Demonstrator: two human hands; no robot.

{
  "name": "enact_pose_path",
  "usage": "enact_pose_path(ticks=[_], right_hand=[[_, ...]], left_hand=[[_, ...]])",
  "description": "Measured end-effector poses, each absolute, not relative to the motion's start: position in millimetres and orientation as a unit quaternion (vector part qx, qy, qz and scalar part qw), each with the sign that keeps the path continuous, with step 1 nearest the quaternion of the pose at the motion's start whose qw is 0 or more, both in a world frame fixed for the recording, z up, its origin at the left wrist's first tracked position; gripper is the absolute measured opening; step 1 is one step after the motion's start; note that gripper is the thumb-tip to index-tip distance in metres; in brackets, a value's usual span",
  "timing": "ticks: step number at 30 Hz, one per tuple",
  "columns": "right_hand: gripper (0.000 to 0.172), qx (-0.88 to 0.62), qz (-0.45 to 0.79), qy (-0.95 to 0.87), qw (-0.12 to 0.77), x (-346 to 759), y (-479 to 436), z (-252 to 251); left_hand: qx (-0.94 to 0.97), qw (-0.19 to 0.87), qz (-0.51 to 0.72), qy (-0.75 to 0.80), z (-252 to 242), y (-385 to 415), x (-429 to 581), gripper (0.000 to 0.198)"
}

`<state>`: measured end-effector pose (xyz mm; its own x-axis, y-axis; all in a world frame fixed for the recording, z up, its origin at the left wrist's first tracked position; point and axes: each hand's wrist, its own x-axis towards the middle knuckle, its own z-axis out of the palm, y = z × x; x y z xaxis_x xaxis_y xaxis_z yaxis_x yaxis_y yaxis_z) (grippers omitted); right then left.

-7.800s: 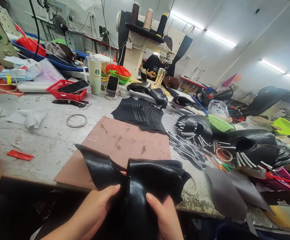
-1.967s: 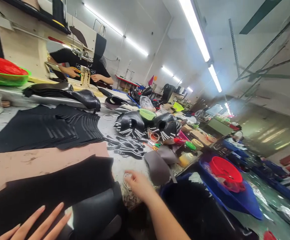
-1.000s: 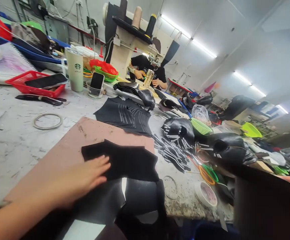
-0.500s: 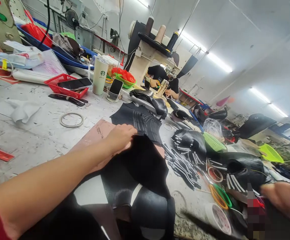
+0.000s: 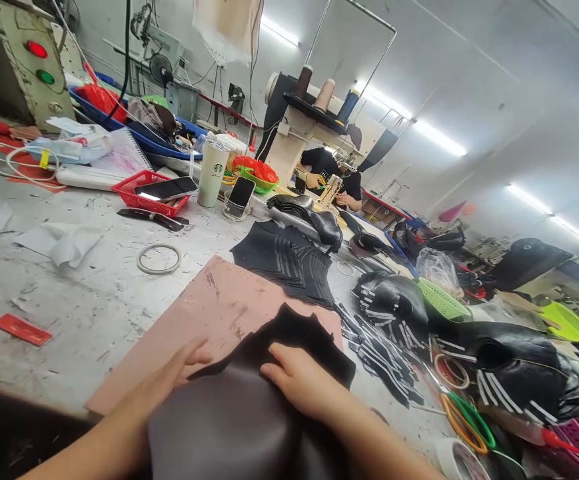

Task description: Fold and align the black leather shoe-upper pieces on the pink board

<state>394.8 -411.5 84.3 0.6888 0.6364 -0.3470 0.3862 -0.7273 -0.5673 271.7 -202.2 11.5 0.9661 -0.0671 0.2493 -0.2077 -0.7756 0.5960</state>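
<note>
A dark brown leather piece (image 5: 229, 420) lies at the near table edge, over black cut pieces (image 5: 299, 337) on a pinkish-brown board (image 5: 209, 307). My left hand (image 5: 169, 380) rests on the board at the leather's left edge, fingers stretched out. My right hand (image 5: 304, 383) presses flat on the leather where it overlaps the black pieces, fingers extended.
A fanned stack of black cut pieces (image 5: 289, 257) lies beyond the board. Black shoe uppers with white stripes (image 5: 394, 303), tape rings (image 5: 159, 259), scissors (image 5: 464, 417), a green basket (image 5: 439, 300), a red basket with a phone (image 5: 149, 192) and a cup (image 5: 212, 172) crowd the table. A person sews behind.
My left hand has pulled back from the far stack to the near edge. My right hand has come in from the right onto a brown leather piece now lying over the black pieces.
</note>
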Motion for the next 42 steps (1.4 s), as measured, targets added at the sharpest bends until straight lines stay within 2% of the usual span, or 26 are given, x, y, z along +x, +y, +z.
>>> enact_pose_path(ticks=[2, 4, 8, 11, 13, 18, 24, 28, 31, 42], right_hand=[[0.026, -0.903, 0.258, -0.286, 0.190, 393, -407, 83], [0.028, -0.910, 0.251, -0.279, 0.179, 392, -406, 85], [0.030, -0.926, 0.229, -0.251, 0.164, 391, -407, 84], [0.031, -0.939, 0.208, -0.231, 0.144, 391, -406, 78], [0.031, -0.947, 0.195, -0.224, 0.123, 390, -403, 75], [0.025, -0.958, 0.177, -0.219, 0.059, 389, -394, 70], [0.015, -0.962, 0.164, -0.216, 0.016, 390, -390, 61], [0.017, -0.961, 0.164, -0.221, 0.014, 391, -390, 60], [0.018, -0.961, 0.169, -0.221, 0.015, 392, -390, 62], [0.022, -0.956, 0.194, -0.219, 0.020, 393, -389, 64]], left_hand=[[0.924, 0.348, 0.147, -0.063, 2, -198, 263, 0.063], [0.909, 0.349, 0.205, -0.098, -4, -195, 255, 0.053], [0.896, 0.269, 0.290, -0.205, -12, -193, 247, 0.042], [0.892, 0.214, 0.333, -0.218, -15, -189, 248, 0.032], [0.893, 0.185, 0.348, -0.215, -19, -187, 247, 0.032], [0.902, 0.145, 0.347, -0.212, -33, -186, 240, 0.042], [0.907, 0.140, 0.336, -0.212, -29, -193, 240, 0.039], [0.907, 0.166, 0.337, -0.193, -24, -195, 242, 0.036], [0.911, 0.172, 0.323, -0.190, -25, -194, 241, 0.041], [0.927, 0.109, 0.291, -0.210, 5, -195, 237, 0.040]])
